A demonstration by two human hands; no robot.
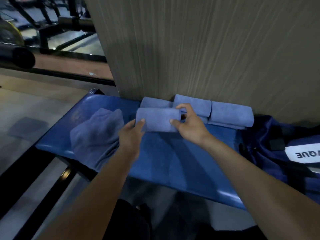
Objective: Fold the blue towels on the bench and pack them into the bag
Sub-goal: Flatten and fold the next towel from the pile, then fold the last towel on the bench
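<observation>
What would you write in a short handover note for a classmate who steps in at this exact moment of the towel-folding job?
Left hand: grips the left end of the folded towel, thumb on top.
Right hand: pinches its right end.
Both hold it on the blue bench, in front of the folded stack.
Done: several folded towels lie against the wall.
Left: a crumpled towel waits unfolded at the bench's left end. The bag sits at the right; no towel visibly packed yet.
</observation>
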